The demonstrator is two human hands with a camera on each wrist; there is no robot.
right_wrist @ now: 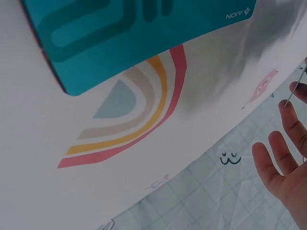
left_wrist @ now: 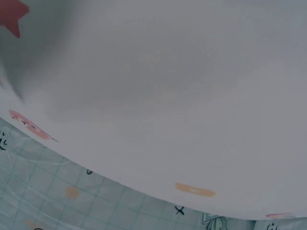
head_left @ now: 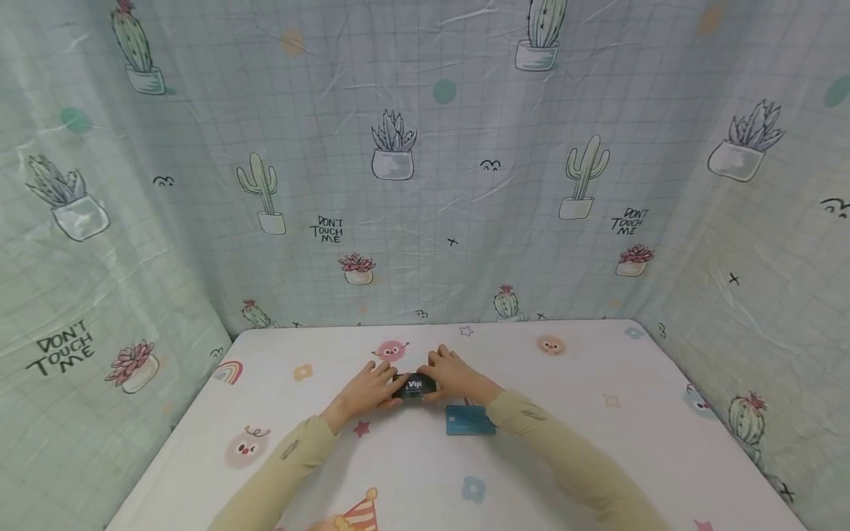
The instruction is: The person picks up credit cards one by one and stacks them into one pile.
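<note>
A black card (head_left: 415,385) with "Vip" printed in white is held between both hands above the table. My left hand (head_left: 364,389) pinches its left side. On the other side my right hand (head_left: 458,377) pinches it, with some fingers raised. The right wrist view catches the card (right_wrist: 296,85) as a thin edge at the fingertips, while two fingers of the right hand (right_wrist: 288,167) stay off it. Below the right wrist, a blue card (head_left: 465,420) lies on the table. Neither the left hand nor the black card appears in the left wrist view.
The white tabletop (head_left: 398,472) carries printed stars, flowers and faces. A patterned curtain (head_left: 438,199) with cactus drawings hangs behind the table and along both sides.
</note>
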